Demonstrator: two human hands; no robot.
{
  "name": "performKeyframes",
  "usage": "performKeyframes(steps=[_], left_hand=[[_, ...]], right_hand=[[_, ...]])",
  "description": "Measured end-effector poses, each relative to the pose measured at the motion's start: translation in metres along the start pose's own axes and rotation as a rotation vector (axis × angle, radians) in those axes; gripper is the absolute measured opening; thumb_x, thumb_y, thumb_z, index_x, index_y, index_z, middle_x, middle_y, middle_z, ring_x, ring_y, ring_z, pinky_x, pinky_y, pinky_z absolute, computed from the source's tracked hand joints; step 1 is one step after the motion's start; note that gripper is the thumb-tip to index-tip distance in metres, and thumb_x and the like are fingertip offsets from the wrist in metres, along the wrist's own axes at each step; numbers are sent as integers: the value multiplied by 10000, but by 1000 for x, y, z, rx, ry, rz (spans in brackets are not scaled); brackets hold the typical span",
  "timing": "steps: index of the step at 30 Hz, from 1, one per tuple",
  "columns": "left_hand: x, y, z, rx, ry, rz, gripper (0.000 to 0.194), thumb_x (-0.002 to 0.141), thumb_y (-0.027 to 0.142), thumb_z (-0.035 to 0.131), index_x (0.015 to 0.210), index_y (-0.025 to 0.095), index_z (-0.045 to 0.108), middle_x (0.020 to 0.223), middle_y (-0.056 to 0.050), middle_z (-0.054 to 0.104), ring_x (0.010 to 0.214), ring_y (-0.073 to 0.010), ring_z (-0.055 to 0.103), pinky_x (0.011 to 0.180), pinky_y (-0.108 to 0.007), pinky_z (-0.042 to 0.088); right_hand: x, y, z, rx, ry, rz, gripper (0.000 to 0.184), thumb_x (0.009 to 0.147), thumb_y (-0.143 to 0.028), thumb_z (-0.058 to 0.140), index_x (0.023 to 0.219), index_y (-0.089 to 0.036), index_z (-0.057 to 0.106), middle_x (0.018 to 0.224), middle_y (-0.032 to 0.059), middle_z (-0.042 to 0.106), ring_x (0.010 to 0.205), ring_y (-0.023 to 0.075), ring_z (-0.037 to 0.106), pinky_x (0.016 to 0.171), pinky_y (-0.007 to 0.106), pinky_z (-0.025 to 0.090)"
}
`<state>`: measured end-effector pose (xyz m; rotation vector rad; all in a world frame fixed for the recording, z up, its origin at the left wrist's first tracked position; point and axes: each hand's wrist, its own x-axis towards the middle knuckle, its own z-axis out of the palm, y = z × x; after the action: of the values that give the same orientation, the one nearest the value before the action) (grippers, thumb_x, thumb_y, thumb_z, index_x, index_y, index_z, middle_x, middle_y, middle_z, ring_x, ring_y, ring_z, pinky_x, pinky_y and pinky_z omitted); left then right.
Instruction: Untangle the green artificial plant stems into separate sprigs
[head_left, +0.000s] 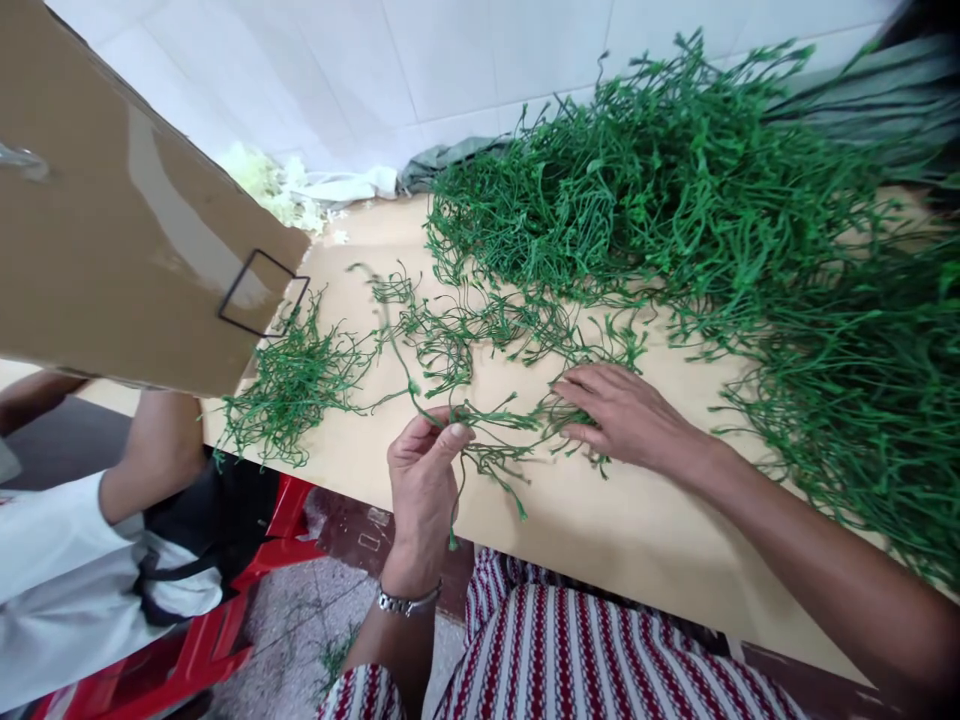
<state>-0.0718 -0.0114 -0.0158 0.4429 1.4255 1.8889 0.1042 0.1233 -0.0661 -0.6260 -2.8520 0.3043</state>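
My left hand (427, 465) is closed, with thumb and fingers pinching a few thin green artificial plant stems (411, 380). Several of these fan out to its right, and one long stem rises up and to the left. My right hand (619, 415) rests over the loose stems (551, 425) to the right. Its fingers are stretched out with the thumb apart, touching the stems, and the fingertips are partly hidden among them. Just beyond both hands, a loose row of stems (487, 325) runs across the tan table (420, 450).
A big heap of green stems (637, 190) lies against the tiled wall, with another pile (870, 390) at the right. A smaller pile (292, 385) sits by a cardboard panel (150, 220) on the left. Behind it, a co-worker's arm (161, 450) shows near a red stool (225, 630).
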Motion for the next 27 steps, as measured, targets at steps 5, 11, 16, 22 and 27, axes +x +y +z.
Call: performKeyframes(steps=[5, 11, 16, 22, 27], left_hand=[[-7, -3, 5, 65, -83, -79, 163, 562, 146, 743, 714, 162, 684, 622, 12, 608, 501, -62, 481, 461, -175, 395], [-16, -16, 9, 148, -308, -28, 166, 652, 103, 691, 786, 201, 700, 723, 2, 592, 669, -82, 507, 587, -175, 413], [-24, -18, 20, 283, -474, -49, 208, 732, 95, 608, 899, 201, 673, 768, -9, 587, 704, -92, 514, 619, -193, 414], [-27, -16, 32, 295, -503, -93, 122, 701, 82, 630, 794, 160, 619, 688, 15, 556, 618, -67, 482, 549, -167, 387], [-24, -20, 36, 71, -382, -272, 123, 621, 77, 668, 682, 136, 580, 618, 32, 540, 522, -52, 459, 500, -166, 376]], right_hand=[[-4, 8, -27, 112, -49, -16, 477, 816, -307, 530, 1261, -153, 454, 1274, 120, 469, 1176, 260, 436, 962, 410, 402], [-18, -13, -69, 577, 201, 99, 198, 856, -307, 497, 958, -197, 625, 950, 42, 642, 873, 138, 602, 757, 254, 492], [-14, -45, -67, 750, 266, 192, 153, 834, -261, 532, 915, -156, 609, 810, 32, 619, 721, 105, 568, 633, 207, 459], [-15, -48, -58, 860, 327, 144, 98, 816, -214, 552, 785, -146, 615, 677, 4, 560, 631, 90, 516, 590, 213, 416], [-31, -50, -55, 786, 369, -2, 86, 824, -136, 507, 811, -135, 592, 707, 34, 563, 667, 108, 509, 593, 236, 403]])
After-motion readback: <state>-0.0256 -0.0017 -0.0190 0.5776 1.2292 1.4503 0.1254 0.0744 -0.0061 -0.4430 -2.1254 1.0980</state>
